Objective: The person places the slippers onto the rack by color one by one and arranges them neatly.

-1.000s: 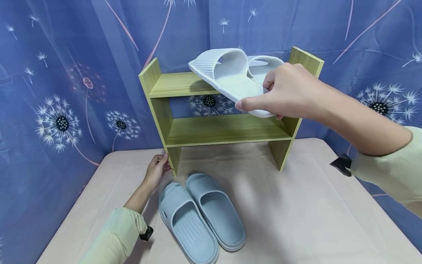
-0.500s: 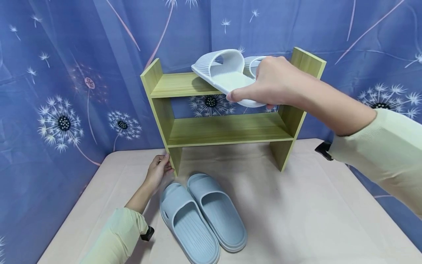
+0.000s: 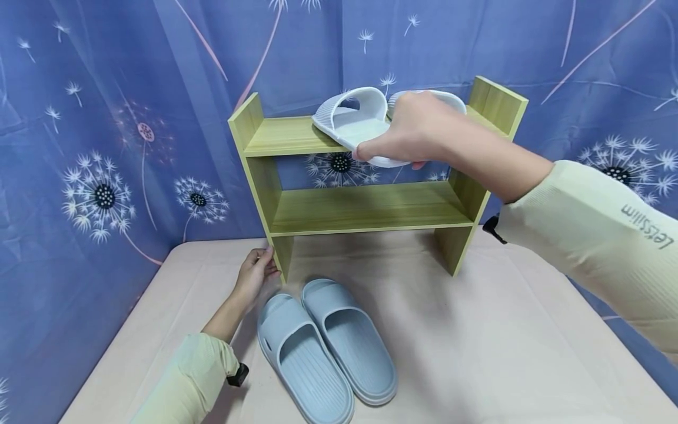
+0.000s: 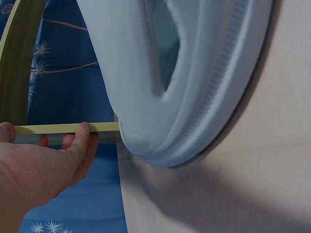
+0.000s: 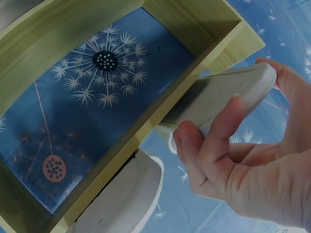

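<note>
My right hand (image 3: 410, 126) grips the heel end of the left white slipper (image 3: 352, 122), thumb along its side. That slipper's toe is over the top board and its heel juts past the front edge. The second white slipper (image 3: 450, 99) sits to its right, partly behind the hand; its sole (image 5: 124, 194) shows in the right wrist view. Low on the left side panel of the wooden shoe rack (image 3: 365, 209), my left hand (image 3: 255, 272) holds the panel's front edge between thumb and fingers. Beside that hand, a pair of blue-grey slippers (image 3: 309, 365) lies on the table.
The table (image 3: 503, 335) has a pale pink cover. Behind the rack hangs a blue curtain (image 3: 296, 53) with dandelion prints, which also runs along the left. The rack's right side panel (image 3: 498, 106) rises above the top board.
The right hand has moved left and down with the white slipper, lowering it toward the top board. More of the second white slipper shows behind the hand. The left hand stays put.
</note>
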A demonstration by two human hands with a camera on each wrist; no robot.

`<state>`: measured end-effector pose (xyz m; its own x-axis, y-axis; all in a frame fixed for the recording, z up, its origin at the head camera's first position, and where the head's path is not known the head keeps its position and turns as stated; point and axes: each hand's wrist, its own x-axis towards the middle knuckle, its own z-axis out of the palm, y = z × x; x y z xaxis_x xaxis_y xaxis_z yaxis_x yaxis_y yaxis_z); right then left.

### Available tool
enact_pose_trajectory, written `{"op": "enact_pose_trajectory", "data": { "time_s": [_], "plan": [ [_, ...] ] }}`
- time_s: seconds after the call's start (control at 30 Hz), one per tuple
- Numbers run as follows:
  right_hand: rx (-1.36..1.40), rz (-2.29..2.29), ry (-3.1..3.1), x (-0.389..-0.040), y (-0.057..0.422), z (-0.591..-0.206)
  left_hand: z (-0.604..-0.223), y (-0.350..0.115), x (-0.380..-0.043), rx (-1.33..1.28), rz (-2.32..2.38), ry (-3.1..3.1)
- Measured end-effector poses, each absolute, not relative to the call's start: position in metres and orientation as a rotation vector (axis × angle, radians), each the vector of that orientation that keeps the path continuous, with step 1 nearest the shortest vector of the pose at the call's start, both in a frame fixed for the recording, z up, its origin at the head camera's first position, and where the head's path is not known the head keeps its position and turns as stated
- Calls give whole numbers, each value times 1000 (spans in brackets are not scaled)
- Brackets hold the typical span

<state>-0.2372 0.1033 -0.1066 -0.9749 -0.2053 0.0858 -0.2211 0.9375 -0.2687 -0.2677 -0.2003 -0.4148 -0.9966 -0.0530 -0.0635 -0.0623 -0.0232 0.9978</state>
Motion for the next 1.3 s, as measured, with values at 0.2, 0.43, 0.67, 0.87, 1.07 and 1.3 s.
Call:
{"op": "enact_pose_trajectory", "data": {
  "time_s": [0.2,0.43,0.67,0.87,1.07,1.3],
  "plan": [
    [379,258,-3046,-240,94,-110,-414,-200,-268,-131,2255,2188],
    [422,100,-3039,-241,84,-114,-416,-198,-269,-119,2235,2194],
    [411,103,-3029,-234,82,-116,-416,-199,-268,-125,2239,2192],
    [423,123,-2969,-217,86,-113,-415,-199,-268,-118,2247,2186],
    [473,214,-2834,-184,94,-117,-416,-199,-268,-126,2244,2184],
    [475,236,-2777,-151,101,-139,-415,-199,-269,-136,2248,2190]
  ]
}}
